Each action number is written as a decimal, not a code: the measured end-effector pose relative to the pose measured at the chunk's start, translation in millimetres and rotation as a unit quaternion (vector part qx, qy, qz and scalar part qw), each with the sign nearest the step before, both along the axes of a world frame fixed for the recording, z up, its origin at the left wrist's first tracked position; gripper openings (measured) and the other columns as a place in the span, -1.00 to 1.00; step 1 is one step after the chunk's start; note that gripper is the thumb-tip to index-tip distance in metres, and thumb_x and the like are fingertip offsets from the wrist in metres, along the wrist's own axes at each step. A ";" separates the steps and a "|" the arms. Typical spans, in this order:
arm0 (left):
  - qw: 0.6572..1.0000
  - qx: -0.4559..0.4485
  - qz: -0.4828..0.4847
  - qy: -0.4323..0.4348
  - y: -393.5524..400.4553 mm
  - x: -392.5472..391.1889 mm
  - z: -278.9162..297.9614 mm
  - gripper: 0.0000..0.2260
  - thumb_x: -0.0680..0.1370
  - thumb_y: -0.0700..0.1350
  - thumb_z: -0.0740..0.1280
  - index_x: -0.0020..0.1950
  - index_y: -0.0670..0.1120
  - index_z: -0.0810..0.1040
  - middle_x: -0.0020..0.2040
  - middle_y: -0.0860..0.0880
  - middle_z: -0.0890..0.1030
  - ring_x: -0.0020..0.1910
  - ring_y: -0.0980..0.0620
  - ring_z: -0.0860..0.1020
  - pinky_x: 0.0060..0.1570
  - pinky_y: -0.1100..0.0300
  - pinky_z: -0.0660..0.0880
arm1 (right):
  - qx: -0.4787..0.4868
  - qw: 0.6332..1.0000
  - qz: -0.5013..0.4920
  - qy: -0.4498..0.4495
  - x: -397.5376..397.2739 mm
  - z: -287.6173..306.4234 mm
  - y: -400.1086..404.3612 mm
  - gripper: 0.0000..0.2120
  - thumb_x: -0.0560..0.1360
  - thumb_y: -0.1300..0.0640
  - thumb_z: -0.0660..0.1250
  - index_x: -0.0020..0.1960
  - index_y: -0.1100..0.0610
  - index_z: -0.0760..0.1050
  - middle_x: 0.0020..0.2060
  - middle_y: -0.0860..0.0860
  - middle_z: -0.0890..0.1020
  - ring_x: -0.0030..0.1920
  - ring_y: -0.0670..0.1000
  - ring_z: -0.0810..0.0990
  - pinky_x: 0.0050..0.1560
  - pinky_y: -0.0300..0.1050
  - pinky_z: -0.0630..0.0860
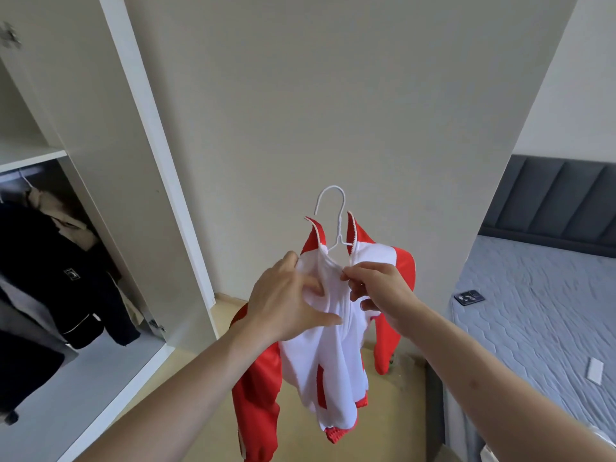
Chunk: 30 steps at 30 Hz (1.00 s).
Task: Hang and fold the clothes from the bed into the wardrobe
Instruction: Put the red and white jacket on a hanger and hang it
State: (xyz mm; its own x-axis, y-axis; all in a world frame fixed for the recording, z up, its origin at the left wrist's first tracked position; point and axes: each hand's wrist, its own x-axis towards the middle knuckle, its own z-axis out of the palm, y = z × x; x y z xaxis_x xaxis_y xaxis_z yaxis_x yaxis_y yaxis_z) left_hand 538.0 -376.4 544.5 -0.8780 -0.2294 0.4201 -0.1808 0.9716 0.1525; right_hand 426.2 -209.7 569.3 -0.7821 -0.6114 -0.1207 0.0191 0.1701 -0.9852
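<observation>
A red and white jacket (336,368) hangs on a white wire hanger (333,208) in front of me, its red sleeves drooping on both sides. My left hand (286,301) grips the white chest fabric on the left front panel. My right hand (376,288) pinches the front edge of the right panel near the zip, just below the collar. The hanger's hook sticks up free above the collar. The open wardrobe (110,181) stands to the left, the bed (540,315) to the right.
Dark jackets (50,271) and a beige garment hang on the wardrobe rail at left. The wardrobe door (160,155) stands open beside a beige wall. A phone (469,297) and a small white item (595,375) lie on the grey mattress.
</observation>
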 end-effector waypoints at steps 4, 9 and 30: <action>0.998 -0.030 0.023 0.055 14.4 -10.6 0.3 -0.58 0.30 0.51 0.31 -0.29 0.19 0.67 -0.23 0.12 0.23 -0.26 0.08 0.29 -0.25 0.20 0.26 | -0.004 1.000 0.013 -0.002 5.0 2.9 -4.7 -0.81 0.55 0.18 0.36 -0.22 0.13 0.66 -0.42 -0.03 0.54 -0.42 -0.07 0.53 -0.43 -0.27 0.41; 0.996 0.074 0.014 0.049 15.9 -15.4 -11.8 -0.82 0.44 0.19 0.41 -0.26 0.14 0.70 -0.25 0.14 0.24 -0.25 0.06 0.39 -0.27 0.22 0.27 | -0.029 0.997 -0.047 -0.059 3.1 -0.1 -5.1 -0.86 0.53 0.18 0.38 -0.19 0.13 0.64 -0.43 -0.04 0.52 -0.47 -0.09 0.46 -0.48 -0.28 0.35; 0.992 0.039 -0.029 -0.116 -14.7 -11.7 -63.8 -0.84 0.48 -0.02 0.32 -0.25 -0.04 0.59 -0.16 0.07 0.43 -0.25 -0.02 0.52 -0.29 0.17 0.35 | -0.069 0.968 -0.220 -0.104 -1.2 -54.2 -42.3 -0.84 0.52 0.23 0.34 -0.22 0.20 0.62 -0.52 -0.07 0.44 -0.59 -0.12 0.29 -0.55 -0.24 0.26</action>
State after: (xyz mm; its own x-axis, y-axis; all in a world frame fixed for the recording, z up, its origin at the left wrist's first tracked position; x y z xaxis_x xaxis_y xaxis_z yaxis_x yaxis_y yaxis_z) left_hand 526.3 -391.1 480.7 -0.9618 -0.1991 0.1879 -0.1636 0.9683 0.1889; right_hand 425.0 -252.0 515.1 -0.9380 -0.2459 -0.2442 0.2596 -0.0315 -0.9652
